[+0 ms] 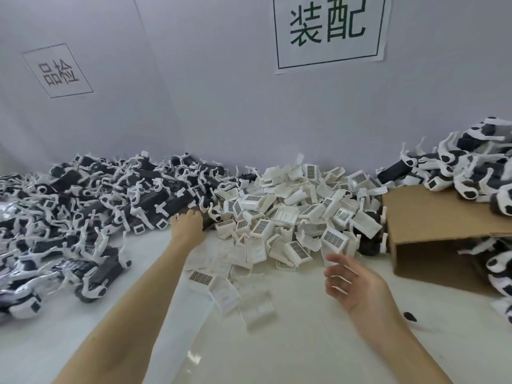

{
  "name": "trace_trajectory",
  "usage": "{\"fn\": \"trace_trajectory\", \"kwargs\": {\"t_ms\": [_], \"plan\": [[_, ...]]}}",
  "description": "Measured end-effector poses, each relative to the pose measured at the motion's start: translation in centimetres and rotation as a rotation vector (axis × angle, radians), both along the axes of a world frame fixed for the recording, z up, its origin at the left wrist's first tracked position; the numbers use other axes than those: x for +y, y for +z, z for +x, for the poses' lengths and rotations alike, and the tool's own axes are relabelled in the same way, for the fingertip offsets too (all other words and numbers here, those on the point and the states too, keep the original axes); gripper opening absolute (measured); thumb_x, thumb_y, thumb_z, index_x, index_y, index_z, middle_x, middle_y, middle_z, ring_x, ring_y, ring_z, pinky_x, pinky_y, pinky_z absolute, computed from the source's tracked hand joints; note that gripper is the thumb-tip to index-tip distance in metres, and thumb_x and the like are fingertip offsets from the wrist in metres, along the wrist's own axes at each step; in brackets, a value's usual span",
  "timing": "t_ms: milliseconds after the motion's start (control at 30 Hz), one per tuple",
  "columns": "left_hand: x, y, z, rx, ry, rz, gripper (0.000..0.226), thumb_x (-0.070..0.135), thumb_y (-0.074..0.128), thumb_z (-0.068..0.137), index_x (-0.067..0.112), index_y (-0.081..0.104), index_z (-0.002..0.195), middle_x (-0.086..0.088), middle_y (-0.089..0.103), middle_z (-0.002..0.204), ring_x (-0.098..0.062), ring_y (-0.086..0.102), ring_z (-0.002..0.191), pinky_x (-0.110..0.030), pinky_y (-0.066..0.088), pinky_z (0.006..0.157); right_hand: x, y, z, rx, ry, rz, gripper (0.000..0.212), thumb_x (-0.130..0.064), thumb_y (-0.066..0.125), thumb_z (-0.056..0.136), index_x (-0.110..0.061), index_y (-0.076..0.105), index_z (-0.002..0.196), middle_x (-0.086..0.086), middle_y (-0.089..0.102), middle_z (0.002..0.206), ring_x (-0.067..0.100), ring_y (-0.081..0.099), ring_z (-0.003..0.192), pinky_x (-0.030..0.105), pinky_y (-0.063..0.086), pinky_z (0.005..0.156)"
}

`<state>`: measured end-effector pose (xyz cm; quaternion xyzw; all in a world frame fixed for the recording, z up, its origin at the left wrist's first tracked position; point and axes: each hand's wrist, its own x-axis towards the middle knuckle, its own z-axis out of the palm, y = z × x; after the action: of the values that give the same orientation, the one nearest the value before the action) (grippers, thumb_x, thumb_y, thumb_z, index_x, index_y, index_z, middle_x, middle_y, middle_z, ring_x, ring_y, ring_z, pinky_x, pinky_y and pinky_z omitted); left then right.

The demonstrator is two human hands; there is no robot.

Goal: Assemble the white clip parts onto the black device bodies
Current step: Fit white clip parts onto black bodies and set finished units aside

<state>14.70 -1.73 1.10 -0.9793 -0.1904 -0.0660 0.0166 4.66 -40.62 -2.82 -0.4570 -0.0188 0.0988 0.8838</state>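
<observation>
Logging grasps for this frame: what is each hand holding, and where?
Left hand reaches a black device body; grip hidden. Right hand holds nothing.

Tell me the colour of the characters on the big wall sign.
Dark green on white, on the big wall sign; head view.

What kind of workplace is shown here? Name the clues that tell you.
Probably a factory assembly bench. Clues: a wall sign with printed characters, a big heap of loose white clip parts, and a pile of black device bodies that the left hand reaches into.
</observation>
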Motion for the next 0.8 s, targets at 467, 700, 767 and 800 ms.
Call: {"fn": "trace_trajectory", "kwargs": {"t_ms": [467, 700, 767, 800], "plan": [[-12.5, 3.3, -7.9, -0.481, -0.562, -0.604, 0.040, 0.017, 0.080, 0.089, 0.017, 0.074, 0.129, 0.003, 0.069, 0.113, -0.014, 0.066, 0.105, -0.031, 0.054, 0.096, -0.3, 0.8, -0.2, -0.037, -0.020, -0.116, 0.035, -0.035, 0.057, 0.103, -0.011, 0.071, 0.124, 0.011, 0.076, 0.103, 0.022, 0.074, 0.083, 0.029, 0.057, 0.065], [-22.3, -0.5, -11.6, -0.370, -0.983, -0.663, 0.038, 0.014, 0.080, 0.090, 0.015, 0.073, 0.127, 0.003, 0.069, 0.113, -0.011, 0.064, 0.105, -0.032, 0.055, 0.092, -1.7, 2.6, -1.7, -0.194, -0.120, -0.162, 0.070, -0.061, 0.090, 0.069, -0.020, 0.074, 0.123, 0.009, 0.076, 0.121, 0.026, 0.073, 0.114, 0.037, 0.062, 0.083], [-22.6, -1.7, -11.7, -0.448, -0.972, -0.652, 0.042, 0.013, 0.081, 0.091, 0.012, 0.071, 0.132, 0.002, 0.064, 0.124, -0.009, 0.059, 0.114, -0.036, 0.052, 0.099, -2.0, 2.5, -1.9, -0.184, -0.178, -0.219, 0.073, -0.061, 0.092, 0.065, -0.017, 0.075, 0.121, 0.012, 0.077, 0.118, 0.027, 0.074, 0.111, 0.036, 0.063, 0.080], [-22.6, -2.1, -11.8, -0.517, -0.960, -0.674, 0.048, 0.013, 0.082, 0.091, 0.013, 0.068, 0.137, 0.004, 0.059, 0.133, -0.006, 0.055, 0.122, -0.034, 0.050, 0.104, -2.0, 2.5, -1.8, -0.157, -0.196, -0.219, 0.072, -0.059, 0.091, 0.067, -0.014, 0.074, 0.121, 0.013, 0.077, 0.117, 0.028, 0.074, 0.111, 0.038, 0.063, 0.080]]}}
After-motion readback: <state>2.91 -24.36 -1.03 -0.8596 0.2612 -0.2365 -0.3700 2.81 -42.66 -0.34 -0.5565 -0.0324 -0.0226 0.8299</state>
